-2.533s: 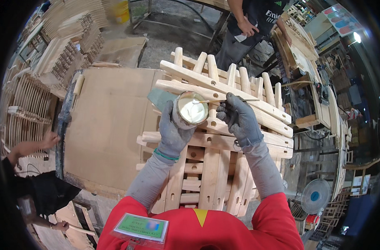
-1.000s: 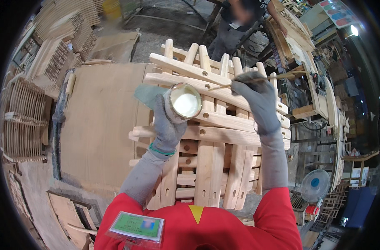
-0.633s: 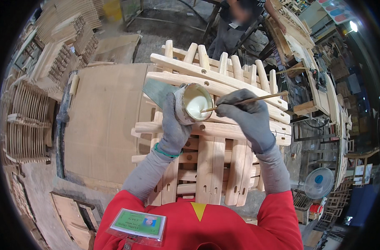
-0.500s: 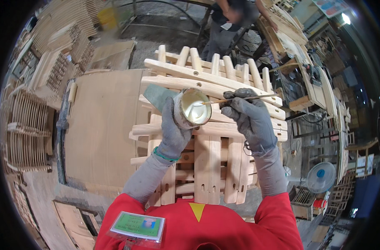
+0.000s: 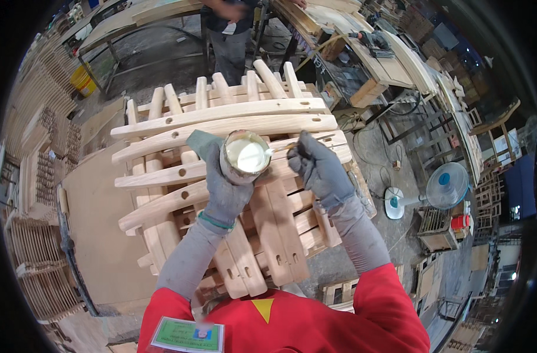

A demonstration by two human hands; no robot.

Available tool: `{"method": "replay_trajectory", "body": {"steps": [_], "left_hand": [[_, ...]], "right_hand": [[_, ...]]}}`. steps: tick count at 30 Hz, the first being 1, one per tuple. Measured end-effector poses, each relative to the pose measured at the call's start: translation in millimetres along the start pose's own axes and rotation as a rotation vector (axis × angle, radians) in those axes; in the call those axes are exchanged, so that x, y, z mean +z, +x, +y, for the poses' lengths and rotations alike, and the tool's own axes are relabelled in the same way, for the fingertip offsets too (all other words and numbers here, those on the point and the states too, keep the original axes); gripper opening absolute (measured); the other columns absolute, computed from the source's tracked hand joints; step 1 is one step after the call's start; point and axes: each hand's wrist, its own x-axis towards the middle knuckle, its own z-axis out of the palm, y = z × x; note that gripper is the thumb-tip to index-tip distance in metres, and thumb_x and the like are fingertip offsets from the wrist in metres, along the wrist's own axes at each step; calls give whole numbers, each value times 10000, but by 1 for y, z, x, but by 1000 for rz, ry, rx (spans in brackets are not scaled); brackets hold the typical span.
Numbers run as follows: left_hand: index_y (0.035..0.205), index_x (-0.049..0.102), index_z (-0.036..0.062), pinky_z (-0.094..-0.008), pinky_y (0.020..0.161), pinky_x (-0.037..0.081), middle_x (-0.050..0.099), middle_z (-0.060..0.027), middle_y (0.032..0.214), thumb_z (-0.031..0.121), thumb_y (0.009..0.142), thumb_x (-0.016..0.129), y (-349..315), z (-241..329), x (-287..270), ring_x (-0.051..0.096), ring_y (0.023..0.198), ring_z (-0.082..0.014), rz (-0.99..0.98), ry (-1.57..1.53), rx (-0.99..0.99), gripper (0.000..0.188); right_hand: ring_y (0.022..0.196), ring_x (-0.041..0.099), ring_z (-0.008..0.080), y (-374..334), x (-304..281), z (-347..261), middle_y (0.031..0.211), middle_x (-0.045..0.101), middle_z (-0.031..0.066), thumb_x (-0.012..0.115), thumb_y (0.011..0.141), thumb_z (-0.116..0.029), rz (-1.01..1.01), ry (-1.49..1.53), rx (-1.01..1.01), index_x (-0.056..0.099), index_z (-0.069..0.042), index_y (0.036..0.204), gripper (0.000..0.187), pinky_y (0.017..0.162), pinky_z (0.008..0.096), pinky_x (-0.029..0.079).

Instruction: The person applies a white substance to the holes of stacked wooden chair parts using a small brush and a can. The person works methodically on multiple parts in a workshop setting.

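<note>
My left hand [image 5: 226, 195], in a grey glove, is wrapped round a stained can [image 5: 226, 169] tilted so its mouth shows. Thick white liquid [image 5: 248, 156], which looks like glue, is inside. A flat grey-green piece [image 5: 200, 143] sticks out beside the can, by my left fingers. My gloved right hand [image 5: 320, 170] pinches a thin stick [image 5: 283, 148], whose white-coated tip is by the can's right rim. Below both hands lies a stack of pale wooden slats [image 5: 221, 128] with drilled holes and slots; shorter posts [image 5: 268, 79] point away at the far side.
Brown board [image 5: 98, 229] covers the surface at left. Beyond the stack stands another person [image 5: 228, 44] by benches. A power tool [image 5: 374, 42] rests on the right bench [image 5: 392, 70]. At right are a standing fan [image 5: 447, 183] and a crate [image 5: 438, 226]; a yellow bucket [image 5: 82, 80] stands far left.
The stick's tip has come out of the white liquid to the can's right rim. My view has turned rightward, so the stack and board appear further left. Both hands keep their holds.
</note>
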Motion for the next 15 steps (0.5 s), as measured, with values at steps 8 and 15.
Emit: {"method": "replay_trajectory", "body": {"steps": [8, 15], "left_hand": [[1262, 433, 133, -504, 947, 410, 538, -130, 1151, 551, 917, 306, 96, -24, 4, 537, 1042, -312, -43, -34, 29, 557], [1304, 395, 123, -492, 1014, 355, 466, -133, 1246, 550, 921, 295, 109, -25, 0, 476, 1133, -315, 36, 4, 105, 582]], "right_hand": [[681, 633, 187, 66, -56, -101, 840, 615, 135, 609, 848, -114, 180, -278, -490, 566, 58, 981, 222, 587, 268, 562], [535, 611, 162, 127, -80, -109, 749, 618, 118, 657, 802, -79, 209, -493, -541, 547, 26, 872, 166, 482, 252, 543]]}}
